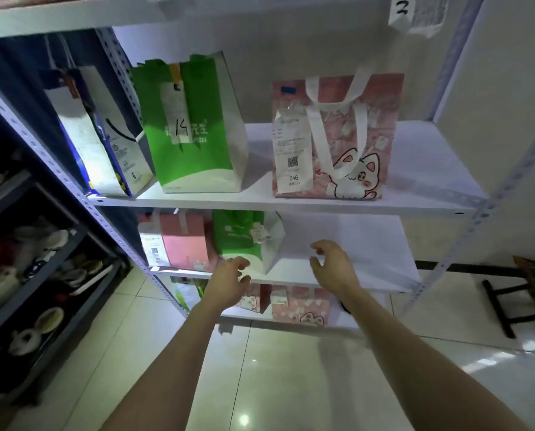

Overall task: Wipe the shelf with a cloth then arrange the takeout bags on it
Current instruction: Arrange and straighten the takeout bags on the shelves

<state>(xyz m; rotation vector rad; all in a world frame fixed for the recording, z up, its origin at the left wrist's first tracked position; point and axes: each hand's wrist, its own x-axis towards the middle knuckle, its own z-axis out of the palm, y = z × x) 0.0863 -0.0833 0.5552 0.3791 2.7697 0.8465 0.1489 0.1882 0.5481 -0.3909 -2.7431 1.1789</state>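
A white metal shelf unit stands before me. Its upper board point(431, 169) carries a blue-and-white bag point(104, 144), a green-and-white bag point(191, 129) and a pink cat bag point(337, 138) with a receipt. On the middle board point(368, 259) stand a pink bag point(182, 241) and a green bag point(247, 237). Both arms reach toward that board. My left hand point(228, 281) hovers just below and in front of the green bag, fingers loosely curled, holding nothing. My right hand point(333, 262) is to the right of the bag with fingers relaxed and holds nothing. No cloth is in view.
The bottom board holds more pink cat bags point(300, 306) and a green one point(186, 293). A dark rack point(26, 275) with dishes and shoes stands at the left. A dark stool frame point(515, 303) is on the tiled floor at the right.
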